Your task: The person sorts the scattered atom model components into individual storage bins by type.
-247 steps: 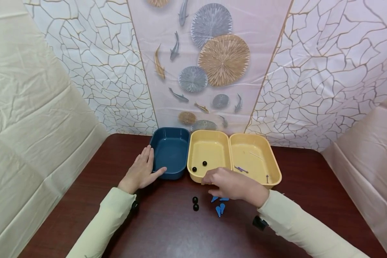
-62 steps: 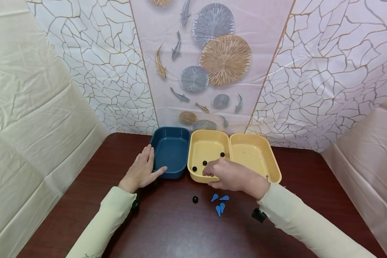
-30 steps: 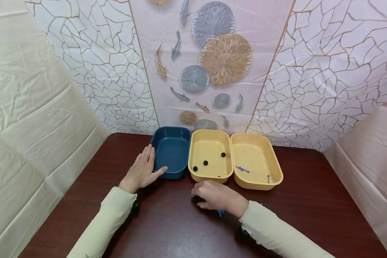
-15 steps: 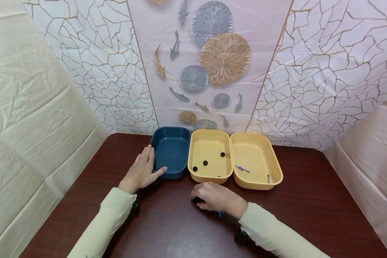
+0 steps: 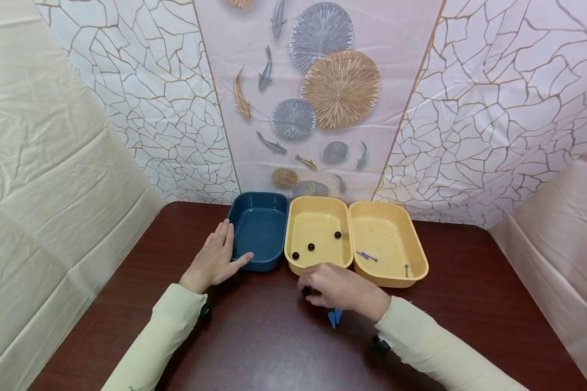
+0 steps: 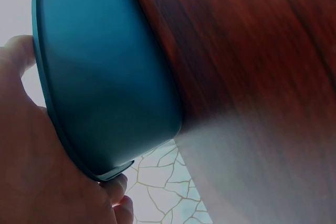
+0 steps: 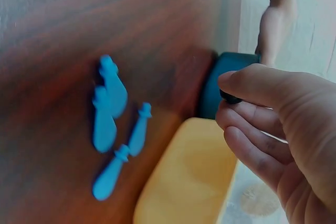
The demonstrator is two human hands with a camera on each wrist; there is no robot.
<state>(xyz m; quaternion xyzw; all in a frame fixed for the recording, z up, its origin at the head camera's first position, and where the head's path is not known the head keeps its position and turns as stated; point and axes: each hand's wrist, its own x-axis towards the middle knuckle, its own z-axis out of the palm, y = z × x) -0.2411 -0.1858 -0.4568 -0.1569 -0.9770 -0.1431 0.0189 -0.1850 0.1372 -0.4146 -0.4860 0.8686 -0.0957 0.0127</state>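
My right hand point(image 5: 335, 287) pinches a small black ball point(image 7: 229, 96) between thumb and fingertips, just in front of the middle yellow bin point(image 5: 318, 220). Inside that bin lie several like it, one black ball point(image 5: 338, 235) near its right wall. My left hand point(image 5: 214, 260) rests on the near left corner of the dark blue bin point(image 6: 107, 66), fingers straight along the rim and thumb over the front edge. Under the right hand, several blue pieces point(image 7: 110, 90), club-shaped with a knobbed narrow end, lie on the table; the hand hides some of them in the head view.
To the right stands a second yellow bin point(image 5: 386, 228) holding several thin purple pieces point(image 5: 368, 256) and a pale stick point(image 5: 389, 235). All three bins sit side by side at the back of the dark wooden table point(image 5: 254, 336). A patterned cloth point(image 5: 176, 108) hangs behind.
A third ball has come into the middle bin. My right hand left that bin, took the last black ball from the table and has lifted it toward the bin. The left hand has stayed put.
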